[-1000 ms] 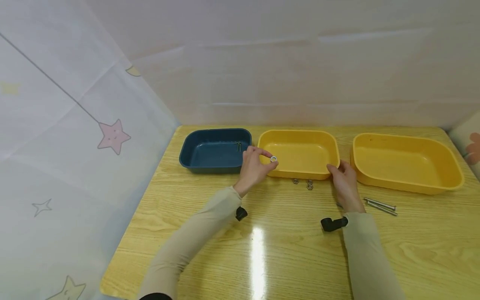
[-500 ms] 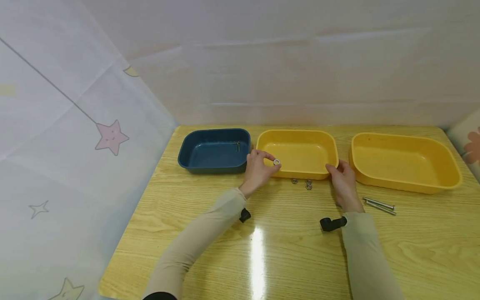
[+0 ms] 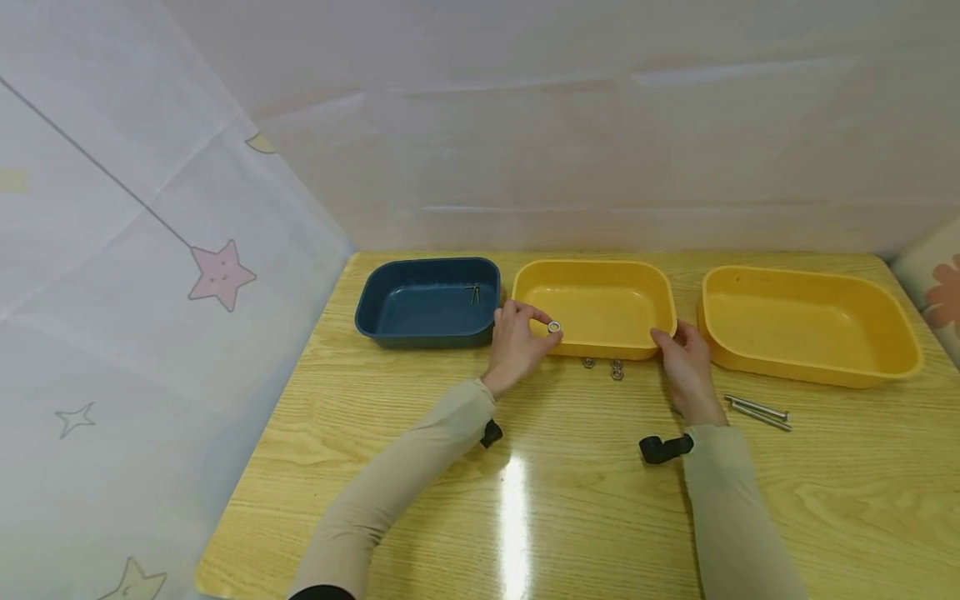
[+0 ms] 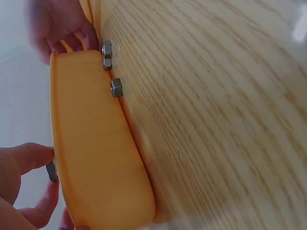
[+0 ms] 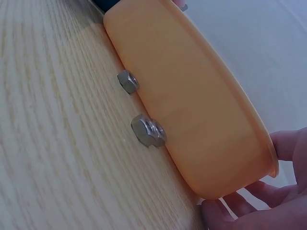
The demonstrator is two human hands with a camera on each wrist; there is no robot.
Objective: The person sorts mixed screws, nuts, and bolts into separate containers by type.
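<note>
My left hand [image 3: 516, 346] pinches a metal hex nut [image 3: 554, 327] between thumb and forefinger, at the front left rim of the middle yellow tray [image 3: 600, 346]. In the left wrist view that nut [image 4: 51, 171] shows edge-on beside the rim. At the tray's front right corner, my right hand [image 3: 688, 371] grips the wall, thumb on the rim and fingers against the outside. Three more hex nuts [image 5: 128, 81] lie on the table along the tray's front wall, two of them close together.
A dark blue tray [image 3: 427, 340] holding a few small screws [image 3: 476, 293] stands on the left. To the right is a larger yellow tray [image 3: 817, 372]. Long bolts [image 3: 759, 411] lie before it on the wooden table [image 3: 600, 492]. A wall sheet [image 3: 525, 167] rises behind.
The left hand has shifted slightly right and toward the front with the nut. My right hand keeps its grip on the tray corner. The head view has shifted a little.
</note>
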